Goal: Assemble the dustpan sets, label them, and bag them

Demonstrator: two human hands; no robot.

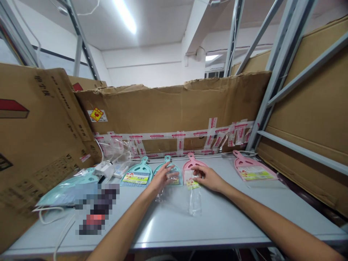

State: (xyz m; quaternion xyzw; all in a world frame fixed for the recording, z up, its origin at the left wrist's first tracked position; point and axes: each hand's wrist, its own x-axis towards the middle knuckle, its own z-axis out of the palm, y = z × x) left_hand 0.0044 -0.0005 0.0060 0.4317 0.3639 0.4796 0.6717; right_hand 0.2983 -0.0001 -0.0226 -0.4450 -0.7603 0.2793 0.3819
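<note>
My left hand (162,178) is over a teal dustpan (168,159), its fingers stretched and apart. Loose clear plastic hangs below its palm. My right hand (208,177) reaches in from the right to a pink dustpan (191,157) with a white-bristled brush and a yellow-green label. Its fingers are bent at the label, with a gap between thumb and forefinger. A clear plastic bag (195,203) extends from this dustpan toward me. Left of my hands lies another teal dustpan (137,177) with a brush and label; a second pink dustpan (254,171) lies to the right, bagged.
A grey table (217,221) carries everything. Bagged teal items (67,186), a white plug (104,168), cables and a pixelated dark object (100,208) are at left. A taped cardboard sheet (168,112) stands behind; a large box (35,145) and metal shelf posts flank the table.
</note>
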